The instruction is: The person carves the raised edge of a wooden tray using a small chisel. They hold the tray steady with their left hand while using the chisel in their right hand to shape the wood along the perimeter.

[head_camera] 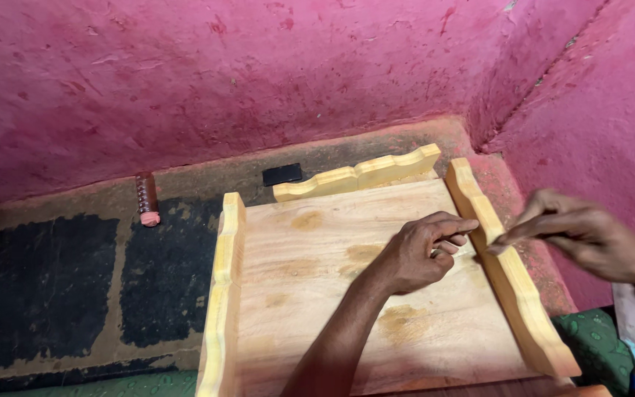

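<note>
Left hand (414,257) curled on wooden tray (317,294), right hand (578,234) pinched at tray's right rail (512,283), contents unclear

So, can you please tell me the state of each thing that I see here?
Wooden tray: lying flat, raised side rails, nothing in it.
Left hand: fingers curled, resting on the tray board.
Right hand: fingers pinched at the right rail.
Small bottle: lying on its side, capped.
</note>
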